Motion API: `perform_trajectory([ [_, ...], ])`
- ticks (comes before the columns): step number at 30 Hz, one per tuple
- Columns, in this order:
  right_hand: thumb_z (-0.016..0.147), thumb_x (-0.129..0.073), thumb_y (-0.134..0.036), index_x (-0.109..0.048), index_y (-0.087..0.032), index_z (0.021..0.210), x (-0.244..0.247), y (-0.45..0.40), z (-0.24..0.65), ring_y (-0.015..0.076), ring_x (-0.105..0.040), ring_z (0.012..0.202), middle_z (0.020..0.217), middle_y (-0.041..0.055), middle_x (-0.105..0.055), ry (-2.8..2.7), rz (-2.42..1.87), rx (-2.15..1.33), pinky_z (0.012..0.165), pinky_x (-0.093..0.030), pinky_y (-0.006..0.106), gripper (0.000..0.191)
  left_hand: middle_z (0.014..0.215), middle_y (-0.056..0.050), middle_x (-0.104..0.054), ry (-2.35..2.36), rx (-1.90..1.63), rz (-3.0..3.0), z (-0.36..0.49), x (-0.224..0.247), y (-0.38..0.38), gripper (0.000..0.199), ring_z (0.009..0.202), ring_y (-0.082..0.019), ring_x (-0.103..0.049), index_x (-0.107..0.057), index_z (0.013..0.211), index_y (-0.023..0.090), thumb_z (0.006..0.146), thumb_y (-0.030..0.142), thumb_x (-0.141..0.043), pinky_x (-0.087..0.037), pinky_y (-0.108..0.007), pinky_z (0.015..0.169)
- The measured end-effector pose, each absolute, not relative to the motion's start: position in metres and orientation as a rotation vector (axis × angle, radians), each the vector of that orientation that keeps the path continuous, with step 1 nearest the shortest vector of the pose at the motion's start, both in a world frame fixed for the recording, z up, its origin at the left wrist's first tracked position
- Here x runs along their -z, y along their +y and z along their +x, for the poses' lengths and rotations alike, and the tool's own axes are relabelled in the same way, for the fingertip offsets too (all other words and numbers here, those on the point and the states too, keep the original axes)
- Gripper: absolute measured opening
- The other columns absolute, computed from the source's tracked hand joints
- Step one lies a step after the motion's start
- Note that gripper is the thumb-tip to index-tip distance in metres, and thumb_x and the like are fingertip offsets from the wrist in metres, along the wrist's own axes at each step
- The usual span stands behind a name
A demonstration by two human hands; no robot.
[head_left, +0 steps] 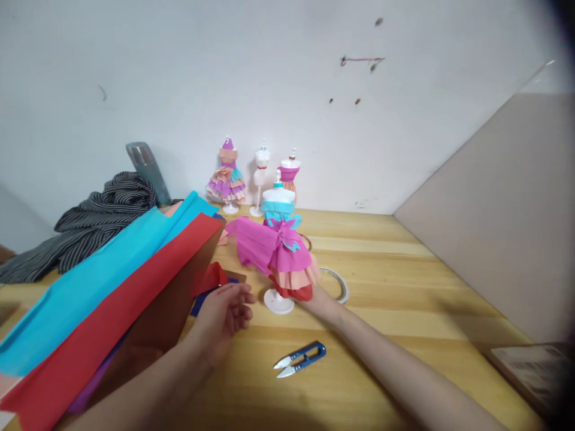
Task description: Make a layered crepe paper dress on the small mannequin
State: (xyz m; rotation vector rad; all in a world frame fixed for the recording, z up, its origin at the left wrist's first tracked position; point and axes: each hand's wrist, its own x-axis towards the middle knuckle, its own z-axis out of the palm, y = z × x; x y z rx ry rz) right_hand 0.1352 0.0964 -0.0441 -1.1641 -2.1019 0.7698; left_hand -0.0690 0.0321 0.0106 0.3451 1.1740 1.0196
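The dress form (278, 196) stands upright on the desk (426, 299); its layered skirt (296, 260) seems to be under adjustment, which calls for light, steady support. The left hand (224, 311) curls half open near the base (278, 303) — apparently empty. The right hand is hidden behind the skirt — its grip's opening and hold cannot be told.

No txt, brands, nos. or signs can be read. Faint print can be made out on the flat brown cardboard piece w/ a pale printed panel (532, 374), lower R edge, but it's too blurred to be deciphered.
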Motion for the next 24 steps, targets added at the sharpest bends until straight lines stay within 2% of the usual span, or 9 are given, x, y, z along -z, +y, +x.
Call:
perform_trajectory([
  [9,0.088,-0.05,-0.053,-0.065,-0.018,0.105,0.065,0.1,0.126,0.0208,-0.068,0.088,0.099,0.009,-0.072,-1.897,-1.017,-1.066,0.077,-0.057,0.034,0.041,0.072,-0.005,-0.067,1.175,-0.976,0.264,-0.054,0.006,0.043,0.007,0.047,-0.005,-0.056,-0.06,0.08,0.01,0.081,0.01,-0.053,-0.043,-0.014,0.044],
  [14,0.087,-0.051,-0.045,-0.063,-0.019,0.108,0.064,0.105,0.131,0.0237,-0.062,0.108,0.111,0.0114,-0.068,-1.875,-1.024,-0.976,0.097,-0.048,0.04,0.035,0.061,0.005,-0.055,1.329,-1.31,0.726,-0.061,0.007,0.038,0.015,0.044,-0.006,-0.046,-0.058,0.086,0.016,0.075,0.025,-0.063,-0.035,-0.017,0.041],
  [16,0.085,-0.053,-0.042,-0.06,-0.02,0.114,0.065,0.106,0.132,0.0261,-0.054,0.12,0.12,0.0129,-0.064,-1.871,-1.034,-0.911,0.107,-0.039,0.044,0.037,0.082,-0.001,-0.063,1.339,-1.423,1.078,-0.063,-0.005,0.037,0.029,0.066,-0.011,-0.059,-0.06,0.099,0.019,0.076,0.036,-0.064,-0.048,-0.022,0.058],
  [17,0.084,-0.055,-0.041,-0.06,-0.02,0.116,0.067,0.107,0.131,0.0277,-0.05,0.125,0.123,0.0139,-0.062,-1.87,-1.039,-0.881,0.11,-0.035,0.046,0.038,0.101,-0.005,-0.064,1.331,-1.437,1.274,-0.062,-0.013,0.038,0.041,0.09,-0.017,-0.062,-0.059,0.11,0.021,0.074,0.038,-0.066,-0.051,-0.027,0.074],
  [18,0.083,-0.056,-0.04,-0.059,-0.02,0.116,0.068,0.106,0.131,0.0292,-0.047,0.128,0.124,0.0149,-0.06,-1.867,-1.046,-0.855,0.112,-0.031,0.048,0.039,0.118,-0.008,-0.061,1.339,-1.441,1.44,-0.061,-0.02,0.041,0.055,0.107,-0.021,-0.058,-0.056,0.118,0.022,0.069,0.039,-0.071,-0.049,-0.032,0.086],
  [20,0.082,-0.056,-0.038,-0.06,-0.02,0.116,0.071,0.105,0.129,0.031,-0.043,0.131,0.125,0.0163,-0.058,-1.863,-1.057,-0.819,0.114,-0.027,0.049,0.038,0.127,-0.009,-0.058,1.394,-1.416,1.642,-0.054,-0.033,0.048,0.067,0.117,-0.026,-0.053,-0.056,0.12,0.022,0.059,0.037,-0.079,-0.045,-0.038,0.096],
  [21,0.082,-0.057,-0.038,-0.059,-0.02,0.116,0.072,0.104,0.128,0.0311,-0.041,0.132,0.127,0.0166,-0.057,-1.862,-1.06,-0.808,0.115,-0.026,0.049,0.038,0.119,-0.008,-0.062,1.433,-1.388,1.682,-0.05,-0.037,0.052,0.063,0.111,-0.027,-0.056,-0.061,0.114,0.021,0.055,0.035,-0.081,-0.046,-0.038,0.094],
  [23,0.082,-0.057,-0.038,-0.058,-0.019,0.119,0.073,0.102,0.126,0.0309,-0.04,0.134,0.131,0.0168,-0.055,-1.861,-1.063,-0.796,0.116,-0.024,0.049,0.042,0.09,-0.005,-0.069,1.425,-1.356,1.594,-0.04,-0.039,0.058,0.03,0.089,-0.022,-0.063,-0.068,0.09,0.019,0.067,0.037,-0.073,-0.052,-0.033,0.078],
  [24,0.081,-0.058,-0.039,-0.057,-0.019,0.121,0.072,0.102,0.126,0.0308,-0.039,0.135,0.133,0.0167,-0.054,-1.86,-1.064,-0.799,0.116,-0.024,0.048,0.044,0.078,-0.003,-0.068,1.406,-1.357,1.47,-0.036,-0.038,0.059,0.024,0.078,-0.02,-0.064,-0.069,0.085,0.019,0.072,0.039,-0.069,-0.053,-0.03,0.068],
])
